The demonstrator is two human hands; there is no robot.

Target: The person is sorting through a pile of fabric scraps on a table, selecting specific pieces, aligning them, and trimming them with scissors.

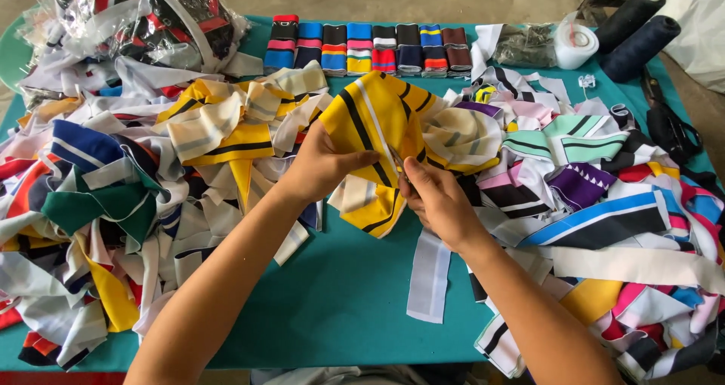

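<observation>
My left hand [321, 166] grips a yellow fabric piece with black and white stripes [374, 117], holding it up over the teal table [340, 294]. My right hand [436, 200] is closed around small scissors [398, 162] whose blades sit against the cloth's white stripe. The lower end of the yellow piece hangs between both hands. A white strip [429, 275] lies on the table under my right wrist.
Heaps of coloured fabric scraps lie at the left [98, 204] and right [604, 196]. A row of folded striped knit bands [362, 49] lines the far edge. Clear plastic bags [136, 15], dark thread cones [638, 26], a white tape roll [575, 41] and black shears [672, 128] stand around.
</observation>
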